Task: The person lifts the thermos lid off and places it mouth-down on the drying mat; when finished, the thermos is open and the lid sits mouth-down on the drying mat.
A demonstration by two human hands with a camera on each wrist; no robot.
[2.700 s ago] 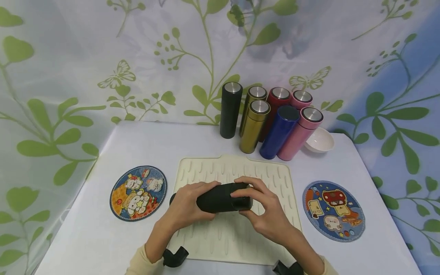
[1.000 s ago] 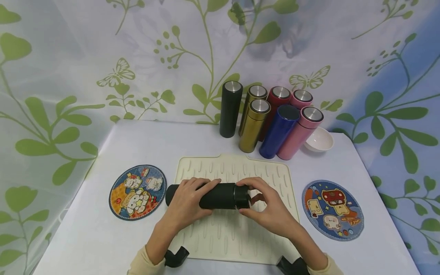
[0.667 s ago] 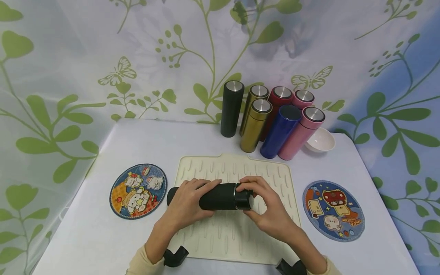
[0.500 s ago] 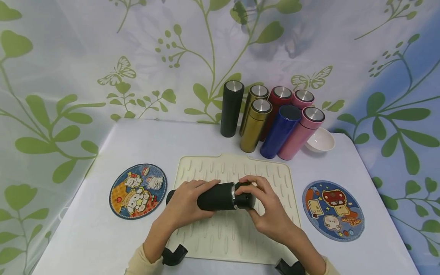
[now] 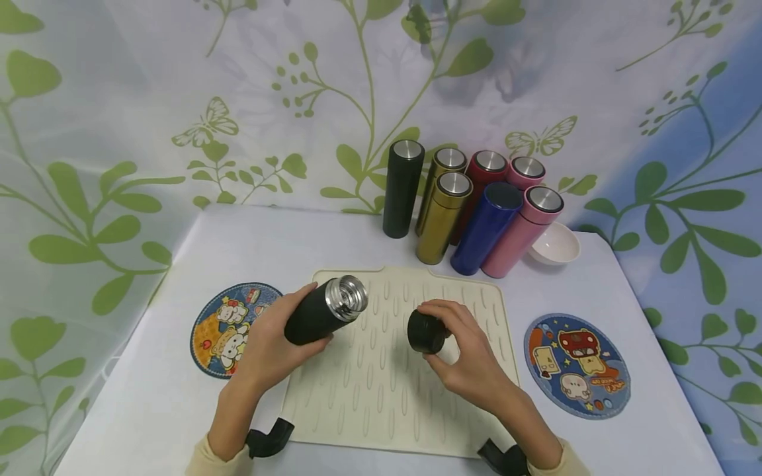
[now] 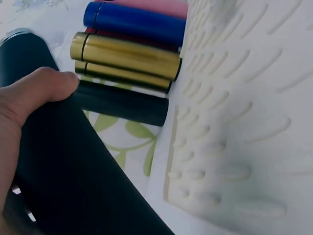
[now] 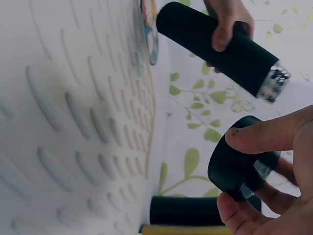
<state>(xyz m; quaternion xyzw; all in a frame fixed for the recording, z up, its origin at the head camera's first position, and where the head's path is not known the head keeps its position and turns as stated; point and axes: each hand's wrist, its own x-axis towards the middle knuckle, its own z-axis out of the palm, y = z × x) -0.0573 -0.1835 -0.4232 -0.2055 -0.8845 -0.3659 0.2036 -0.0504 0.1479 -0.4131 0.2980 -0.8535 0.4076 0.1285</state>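
My left hand (image 5: 270, 344) grips a black thermos bottle (image 5: 309, 320) round its body. The bottle is tilted, its bare steel mouth (image 5: 347, 297) facing up and to the right. Thumb and fingers of my right hand (image 5: 470, 347) pinch the black lid (image 5: 425, 332), held apart from the bottle over the ribbed cream mat (image 5: 381, 403). In the right wrist view the lid (image 7: 239, 156) sits between thumb and fingertips, with the bottle (image 7: 220, 51) beyond it. The left wrist view shows the thumb lying across the dark bottle body (image 6: 73, 161).
Behind the mat stand a black bottle (image 5: 403, 192), a gold bottle (image 5: 442, 221), a blue bottle (image 5: 485, 228), a pink bottle (image 5: 514, 241) and several others. A white bowl (image 5: 555, 244) sits beside them. Round cartoon coasters lie left (image 5: 223, 330) and right (image 5: 577, 367).
The lid has come off the bottle. My left hand has moved left and tipped the bottle's mouth upward, while the right hand stays near its place, holding the lid.
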